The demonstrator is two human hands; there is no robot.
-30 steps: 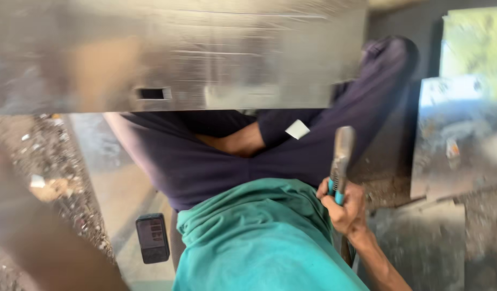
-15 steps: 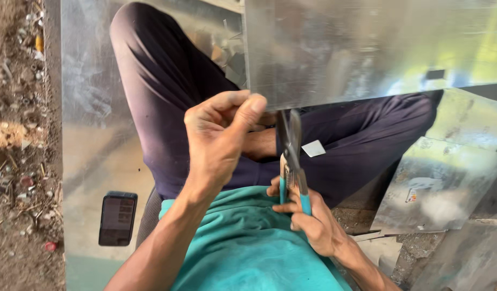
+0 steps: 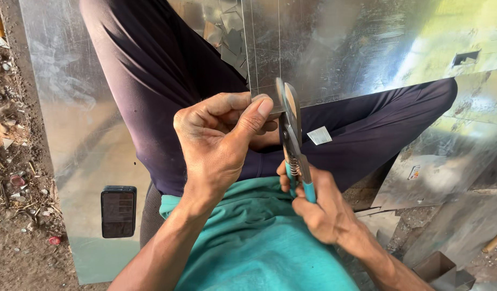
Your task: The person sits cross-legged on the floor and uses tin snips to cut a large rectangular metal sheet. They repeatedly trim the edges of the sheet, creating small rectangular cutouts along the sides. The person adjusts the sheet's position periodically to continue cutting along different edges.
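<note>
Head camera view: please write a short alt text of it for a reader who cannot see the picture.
A seated person's right hand holds teal-handled tin snips at the lower edge of a shiny metal sheet, while the left hand pinches that edge beside the blades. The sheet rests over dark trousers; a black phone lies on another sheet at left.

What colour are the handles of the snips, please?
Teal, on the snips in the right hand; head view.

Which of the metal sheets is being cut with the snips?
The scribed sheet across the lap: the left hand pinches its lower edge at the snips, held by the right hand.
</note>
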